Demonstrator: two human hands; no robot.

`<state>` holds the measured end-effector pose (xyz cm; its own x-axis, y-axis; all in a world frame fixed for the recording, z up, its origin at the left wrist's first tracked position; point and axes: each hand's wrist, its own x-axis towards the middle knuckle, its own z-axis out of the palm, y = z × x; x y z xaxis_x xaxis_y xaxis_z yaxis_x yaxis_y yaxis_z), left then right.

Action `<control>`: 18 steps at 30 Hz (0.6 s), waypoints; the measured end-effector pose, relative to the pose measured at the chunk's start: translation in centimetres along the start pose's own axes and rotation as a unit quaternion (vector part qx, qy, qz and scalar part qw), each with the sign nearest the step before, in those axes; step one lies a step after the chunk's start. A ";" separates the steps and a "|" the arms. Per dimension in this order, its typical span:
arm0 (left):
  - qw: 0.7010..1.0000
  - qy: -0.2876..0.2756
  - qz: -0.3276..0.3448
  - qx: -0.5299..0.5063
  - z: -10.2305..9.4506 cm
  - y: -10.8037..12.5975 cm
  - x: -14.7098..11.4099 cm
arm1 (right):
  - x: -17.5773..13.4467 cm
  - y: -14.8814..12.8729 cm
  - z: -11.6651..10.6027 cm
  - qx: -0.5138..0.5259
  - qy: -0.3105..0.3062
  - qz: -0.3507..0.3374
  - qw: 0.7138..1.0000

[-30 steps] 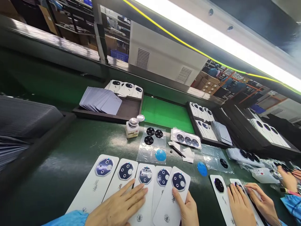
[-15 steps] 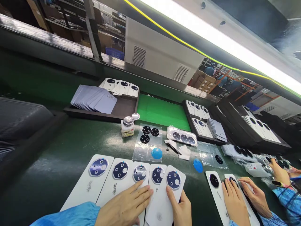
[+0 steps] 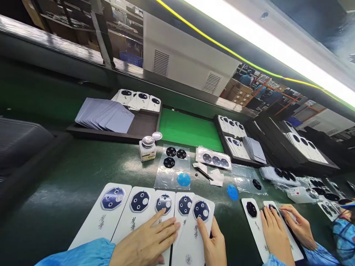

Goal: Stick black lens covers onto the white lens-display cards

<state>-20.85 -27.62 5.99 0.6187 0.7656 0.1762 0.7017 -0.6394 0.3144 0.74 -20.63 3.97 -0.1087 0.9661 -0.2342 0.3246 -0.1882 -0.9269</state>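
Observation:
Several white phone back covers (image 3: 95, 229) lie side by side in front of me, each with a dark blue octagonal camera plate (image 3: 140, 201) near its top. My left hand (image 3: 145, 238) rests flat across the middle covers, fingers stretched out, with the index fingertip by one camera plate. My right hand (image 3: 212, 238) grips the rightmost phone back cover (image 3: 190, 238) by its right edge, thumb on its face just below the camera plate. This cover overlaps the one to its left. The fingers beneath it are partly hidden.
Beyond the covers are a plastic sheet with black plates (image 3: 169, 162), a dispenser bottle (image 3: 148, 149), tweezers (image 3: 203, 171) and blue film (image 3: 232, 192). Trays of covers (image 3: 144, 131) stand behind. To the right, a co-worker's hands (image 3: 277, 229) work on similar covers.
My right hand has tilted the rightmost cover, so the lettering and lower mark now show more clearly. My left hand stays in place. At far right, another person's hand has drawn back.

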 end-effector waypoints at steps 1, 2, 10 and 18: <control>1.000 -0.002 0.000 0.000 0.0 0.0 -0.1 | 0.0 0.0 0.0 0.012 -0.003 0.011 1.000; 1.000 -0.006 0.001 0.003 0.1 0.0 -0.1 | 0.0 -0.1 -0.1 0.023 -0.008 0.025 0.999; 1.000 -0.005 0.008 0.001 0.8 -0.1 -0.1 | 0.1 -0.6 -0.4 0.076 -0.023 0.097 0.992; 0.999 0.023 0.022 0.043 0.7 -0.3 -0.4 | -1.0 -1.8 1.1 0.125 0.012 0.077 0.989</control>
<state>-21.01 -27.79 5.15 0.6334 0.7383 0.2317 0.7035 -0.6742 0.2249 -0.80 -21.48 5.54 -0.0528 0.9260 -0.3738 0.0932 -0.3681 -0.9251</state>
